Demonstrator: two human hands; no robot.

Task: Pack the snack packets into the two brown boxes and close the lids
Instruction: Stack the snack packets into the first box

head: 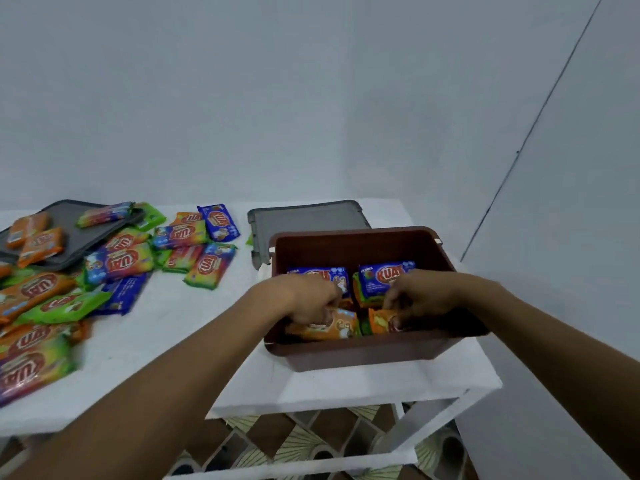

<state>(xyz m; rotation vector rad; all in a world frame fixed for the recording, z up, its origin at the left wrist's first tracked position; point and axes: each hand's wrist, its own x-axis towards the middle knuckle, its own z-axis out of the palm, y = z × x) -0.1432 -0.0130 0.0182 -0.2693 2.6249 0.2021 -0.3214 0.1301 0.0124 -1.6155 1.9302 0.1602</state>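
Inside the brown box point(356, 351), the left hand point(308, 299) and the right hand point(420, 299) each pinch an orange snack packet point(332, 329), so lay them flat beside the blue packets point(384, 275), snug and tidy.

Sitting open on the right: a brown box point(360, 351), lidless, holding blue packets point(386, 277) upright along the far side and orange packets point(330, 327) lying near the front wall. Lying flat behind it: a grey lid point(308, 220). Spreading loose across the left: many orange, green and blue snack packets point(121, 263), some overlapping a second grey lid point(74, 237).
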